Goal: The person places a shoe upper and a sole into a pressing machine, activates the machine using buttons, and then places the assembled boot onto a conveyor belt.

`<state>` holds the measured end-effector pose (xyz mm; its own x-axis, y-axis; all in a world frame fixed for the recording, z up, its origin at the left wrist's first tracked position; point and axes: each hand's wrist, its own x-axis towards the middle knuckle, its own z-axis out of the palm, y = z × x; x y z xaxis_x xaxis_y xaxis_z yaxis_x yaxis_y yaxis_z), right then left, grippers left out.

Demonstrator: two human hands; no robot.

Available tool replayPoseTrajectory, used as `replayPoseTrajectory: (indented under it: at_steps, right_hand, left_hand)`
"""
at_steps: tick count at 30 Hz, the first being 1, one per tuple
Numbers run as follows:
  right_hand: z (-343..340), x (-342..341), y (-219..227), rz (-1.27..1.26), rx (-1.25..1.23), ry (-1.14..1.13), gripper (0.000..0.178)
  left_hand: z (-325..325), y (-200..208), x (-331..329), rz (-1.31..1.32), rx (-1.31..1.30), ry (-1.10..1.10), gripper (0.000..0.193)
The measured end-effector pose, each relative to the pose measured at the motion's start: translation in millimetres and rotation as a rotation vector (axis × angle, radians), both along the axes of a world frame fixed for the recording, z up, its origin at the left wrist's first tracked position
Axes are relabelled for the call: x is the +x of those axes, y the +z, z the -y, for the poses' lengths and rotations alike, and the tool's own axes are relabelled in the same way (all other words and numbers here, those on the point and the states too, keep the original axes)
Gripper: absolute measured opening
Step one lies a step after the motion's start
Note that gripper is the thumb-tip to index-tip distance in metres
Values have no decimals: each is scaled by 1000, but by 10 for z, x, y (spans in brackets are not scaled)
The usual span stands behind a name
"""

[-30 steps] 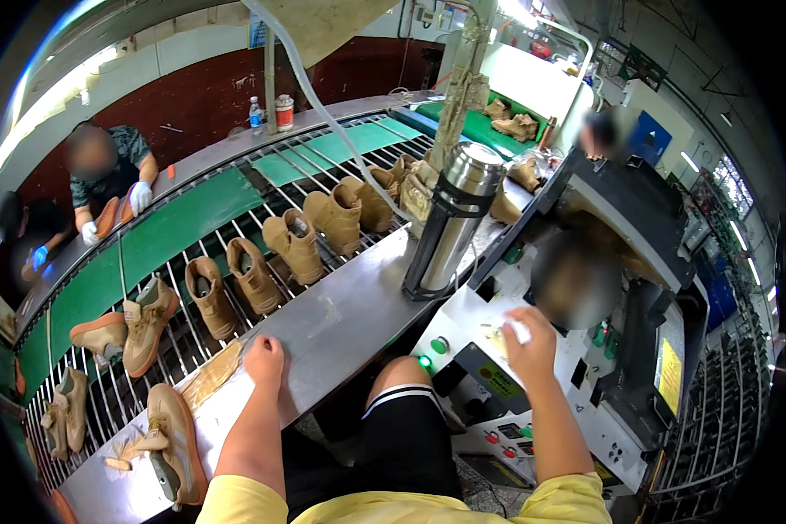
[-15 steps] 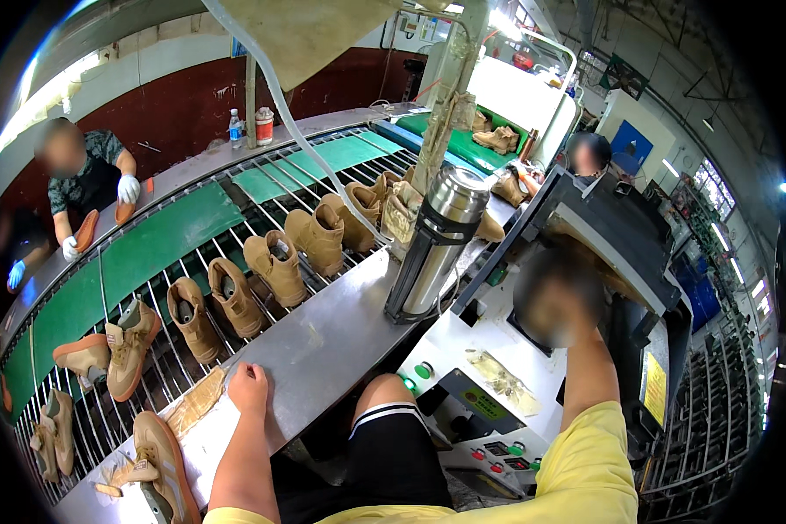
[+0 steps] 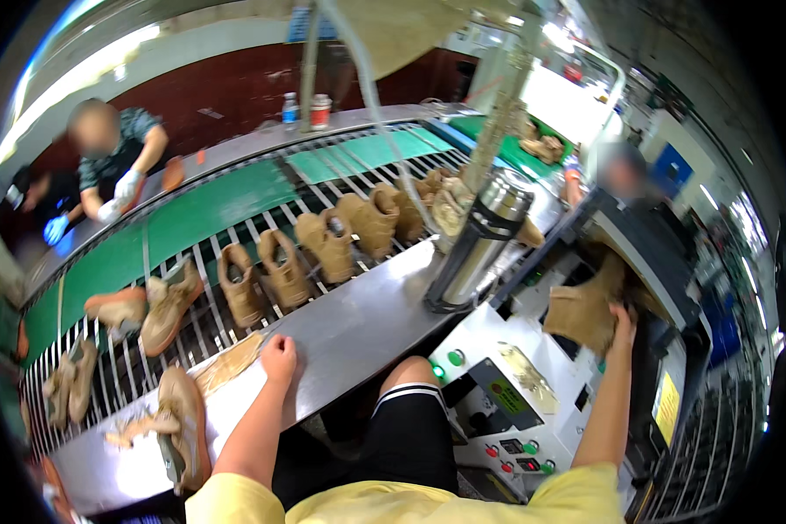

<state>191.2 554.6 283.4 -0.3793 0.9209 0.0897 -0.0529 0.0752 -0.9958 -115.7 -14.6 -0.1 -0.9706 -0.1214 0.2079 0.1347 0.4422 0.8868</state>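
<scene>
No words or numbers can be read: the yellow label (image 3: 668, 409), the printed dark panel (image 3: 503, 389) and the red display (image 3: 528, 465) on the machine (image 3: 555, 428) are too blurred.

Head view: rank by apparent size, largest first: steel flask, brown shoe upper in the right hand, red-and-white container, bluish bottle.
1. steel flask
2. brown shoe upper, partly covered by the right hand
3. red-and-white container and bluish bottle: too alike to rank

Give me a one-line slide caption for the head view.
Right hand grips a tan shoe at the machine; left hand rests on the metal ledge near lined-up shoes.
</scene>
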Motion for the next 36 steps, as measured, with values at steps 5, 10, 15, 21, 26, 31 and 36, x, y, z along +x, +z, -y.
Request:
replayPoseTrajectory:
  at_steps: [5, 10, 15, 21, 26, 31, 36]
  right_hand:
    - [1440, 327, -521, -335, -164, 119, 82]
    - [2985, -231, -995, -657, -164, 462, 90]
    - [4121, -771, -1070, -567, -490, 907, 83]
    - [4480, -1430, -811, 158, 116, 1460, 58]
    - [4397, -1385, -1221, 284, 261, 1510, 49]
    - [3586, -1248, -1924, 421, 257, 995, 33]
    - [3072, -914, -2481, 474, 341, 610, 12]
  left_hand:
    - [-401, 409, 949, 135, 338, -281, 6]
    - [-642, 1382, 2246, 230, 1036, -723, 48]
    - [19, 1150, 1985, 351, 1364, -707, 69]
    - [793, 1793, 1699, 157, 1236, -179, 55]
    - [1403, 845, 1420, 51, 709, 42, 55]
    - [1175, 1023, 1377, -21, 143, -19, 73]
    - [1604, 1645, 811, -160, 417, -65, 80]
